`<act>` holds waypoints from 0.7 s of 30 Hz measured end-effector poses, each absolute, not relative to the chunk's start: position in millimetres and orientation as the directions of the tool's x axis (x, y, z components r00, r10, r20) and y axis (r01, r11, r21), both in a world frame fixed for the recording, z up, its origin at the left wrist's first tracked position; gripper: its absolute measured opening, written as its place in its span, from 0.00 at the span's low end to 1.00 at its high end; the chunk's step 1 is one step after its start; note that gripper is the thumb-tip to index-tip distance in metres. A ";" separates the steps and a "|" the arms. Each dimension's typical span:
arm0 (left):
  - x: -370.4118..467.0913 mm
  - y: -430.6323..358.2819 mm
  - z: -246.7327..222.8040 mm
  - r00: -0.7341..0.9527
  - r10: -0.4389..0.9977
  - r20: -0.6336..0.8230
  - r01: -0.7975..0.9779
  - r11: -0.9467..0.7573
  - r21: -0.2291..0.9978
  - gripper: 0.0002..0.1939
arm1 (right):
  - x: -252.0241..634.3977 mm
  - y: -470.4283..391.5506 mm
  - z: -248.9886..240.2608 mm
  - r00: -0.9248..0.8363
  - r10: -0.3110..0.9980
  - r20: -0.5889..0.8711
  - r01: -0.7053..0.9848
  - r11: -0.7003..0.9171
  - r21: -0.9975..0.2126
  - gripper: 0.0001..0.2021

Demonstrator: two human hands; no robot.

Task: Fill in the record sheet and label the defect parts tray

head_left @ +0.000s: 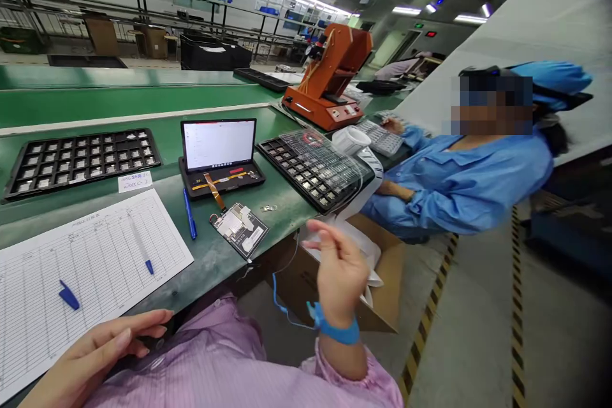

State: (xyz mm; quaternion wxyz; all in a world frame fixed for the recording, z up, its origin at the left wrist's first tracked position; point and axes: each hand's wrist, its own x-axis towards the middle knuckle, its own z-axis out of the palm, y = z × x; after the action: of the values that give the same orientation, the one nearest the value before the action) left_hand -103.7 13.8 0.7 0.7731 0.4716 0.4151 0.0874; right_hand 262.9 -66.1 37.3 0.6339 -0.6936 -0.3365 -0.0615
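Head view: circuit board (240, 231) lies near the front edge of the tabletop (191, 274), one corner about at the edge, ribbon cable (214, 191) running up to the black case with the screen (220, 146). Bare green strip between board and printed sheet (102, 261), blue pen (190, 214) in it. More open green behind the case and left tray (86, 162). Right tray (315, 172) has its near corner at the tabletop's right edge, so little margin there. Right hand (342, 277) is off the edge, raised over the cardboard box (389, 274), wearing a blue wrist strap (342, 331); fingers part-curled, blurred, can't tell if the grip is closed or pinching. Left hand (102, 350) is at the sheet's near side, grip spread, thumb apart from fingers; contact with sheet unclear. Left hand hides part of the sheet, which also runs out of frame left. Right hand covers some of the box. Handwriting on the label (134, 182) barely legible; metal bit (268, 208) beside the board too small to identify. Co-worker's (459, 172) face is pixelated.
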 end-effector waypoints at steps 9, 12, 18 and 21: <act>-98.1 17.6 -3.1 0.647 0.479 -0.593 0.324 0.530 0.783 0.26 | 324.8 -109.4 51.1 0.791 -0.136 0.596 0.610 0.118 -0.783 0.11; -95.3 19.0 -1.7 0.630 0.483 -0.608 0.332 0.540 0.773 0.26 | 329.3 -112.7 54.9 0.763 -0.189 0.618 0.642 0.106 -0.760 0.12; -89.3 14.5 6.8 0.588 0.529 -0.612 0.303 0.557 0.773 0.25 | 329.4 -111.2 55.1 0.688 -0.286 0.667 0.701 0.024 -0.713 0.14; -84.8 11.6 13.4 0.567 0.550 -0.613 0.278 0.573 0.771 0.24 | 333.3 -112.5 50.7 0.658 -0.278 0.699 0.732 0.019 -0.681 0.15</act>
State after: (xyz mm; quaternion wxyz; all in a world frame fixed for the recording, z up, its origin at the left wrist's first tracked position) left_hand -84.8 11.6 13.4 0.7603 0.4533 0.4566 0.0894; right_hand 333.3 -112.5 50.7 0.6879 -0.5966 -0.1901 -0.3669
